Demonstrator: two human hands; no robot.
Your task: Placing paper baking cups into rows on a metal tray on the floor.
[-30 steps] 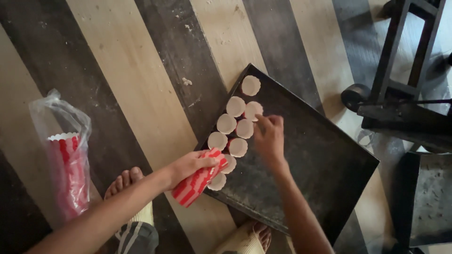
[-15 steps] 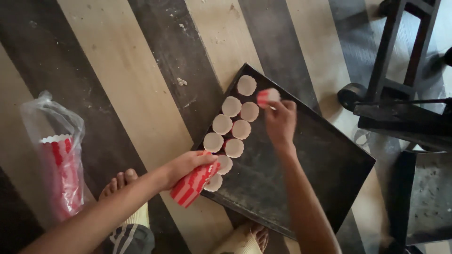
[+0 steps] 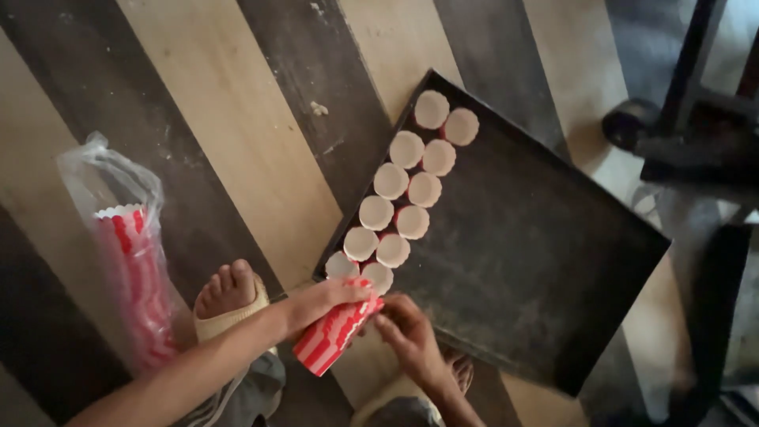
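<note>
My left hand (image 3: 320,299) grips a stack of red-and-white striped paper cups (image 3: 334,335), held tilted over the near corner of a dark baking tray (image 3: 538,261). My right hand (image 3: 407,332) touches the open end of that stack with its fingertips. Several white-lined cups (image 3: 407,202) stand in two rows along the tray's left edge, from the far corner down to the near one.
A clear plastic bag with more striped cups (image 3: 130,261) lies on the striped floor at the left. My foot (image 3: 228,292) rests between bag and tray. A dark metal frame with a wheel (image 3: 680,134) stands at the right.
My right hand set a cup at the far end of the second row, then came back down to the stack in my left hand.
</note>
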